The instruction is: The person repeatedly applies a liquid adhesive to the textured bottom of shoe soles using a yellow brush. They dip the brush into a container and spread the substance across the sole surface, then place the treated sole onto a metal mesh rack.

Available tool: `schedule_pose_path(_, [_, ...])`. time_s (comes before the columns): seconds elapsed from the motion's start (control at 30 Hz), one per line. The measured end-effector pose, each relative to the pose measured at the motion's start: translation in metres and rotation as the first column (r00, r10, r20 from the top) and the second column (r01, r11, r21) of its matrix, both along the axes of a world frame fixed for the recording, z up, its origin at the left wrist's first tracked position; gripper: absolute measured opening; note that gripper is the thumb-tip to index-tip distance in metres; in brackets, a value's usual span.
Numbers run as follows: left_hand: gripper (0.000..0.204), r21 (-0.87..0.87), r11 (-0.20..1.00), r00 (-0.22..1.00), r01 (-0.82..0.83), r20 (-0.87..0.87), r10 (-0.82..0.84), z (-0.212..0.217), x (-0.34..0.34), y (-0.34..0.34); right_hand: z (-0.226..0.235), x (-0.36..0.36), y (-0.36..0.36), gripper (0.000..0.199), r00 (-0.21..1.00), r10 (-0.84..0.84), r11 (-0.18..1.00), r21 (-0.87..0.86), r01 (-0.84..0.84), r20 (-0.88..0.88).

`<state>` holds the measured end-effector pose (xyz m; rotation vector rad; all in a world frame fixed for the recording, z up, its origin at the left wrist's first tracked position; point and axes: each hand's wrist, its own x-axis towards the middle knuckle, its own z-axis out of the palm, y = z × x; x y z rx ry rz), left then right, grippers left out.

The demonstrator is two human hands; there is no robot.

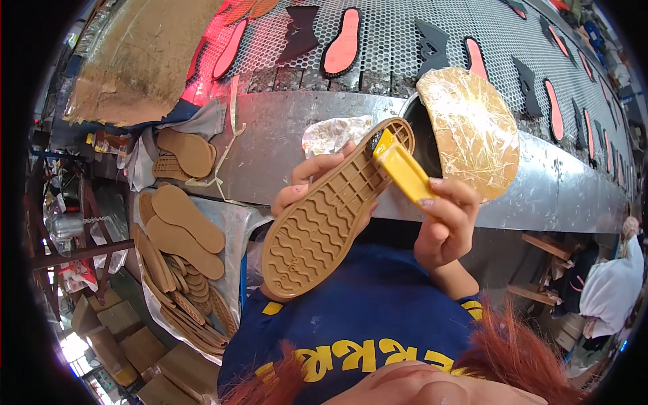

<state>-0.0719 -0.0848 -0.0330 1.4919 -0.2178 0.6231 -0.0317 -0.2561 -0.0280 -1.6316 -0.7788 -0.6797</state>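
Observation:
A tan rubber shoe sole (pixel 314 233) is tilted in front of my chest, its wavy and gridded tread toward the view. My left hand (pixel 309 177) is closed around its far edge, with part of the hand hidden behind it. Between the fingers and thumb of my right hand (pixel 447 226) is a yellow-handled brush (pixel 406 172). The brush's dark bristle end meets the narrow, gridded end of the sole. Close behind the brush stands a dark round container (pixel 424 138), partly covered by a tan disc (pixel 476 131) wrapped in clear film.
A metal ledge (pixel 270 135) fronts a mesh conveyor (pixel 391 40) carrying pink insoles (pixel 343 42) and dark cut pieces. Stained white paper (pixel 331 135) lies on the ledge. At left, a lined bin (pixel 233 229) holds several tan soles (pixel 185 226); cardboard boxes (pixel 145 351) stand below.

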Motion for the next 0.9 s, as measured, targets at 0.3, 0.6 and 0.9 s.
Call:
schedule_pose_path(0.3, [0.051,-0.299,0.954,1.0,-0.014,-0.001,0.014,-0.007,0.003,-0.001,0.007,-0.021,0.027,0.041,0.921,0.38,0.925,-0.04,-0.378,0.082])
schedule_pose_path(0.6, [0.073,0.146,0.978,0.982,-0.146,0.139,0.126,-0.008,0.017,0.007,0.023,-0.028,0.044,0.043,0.844,0.527,0.849,-0.048,-0.525,0.101])
schedule_pose_path(0.9, [0.078,-0.214,0.962,0.984,0.17,0.09,-0.154,-0.016,0.017,-0.002,0.036,-0.027,0.045,0.043,0.806,0.581,0.813,-0.121,-0.569,0.115])
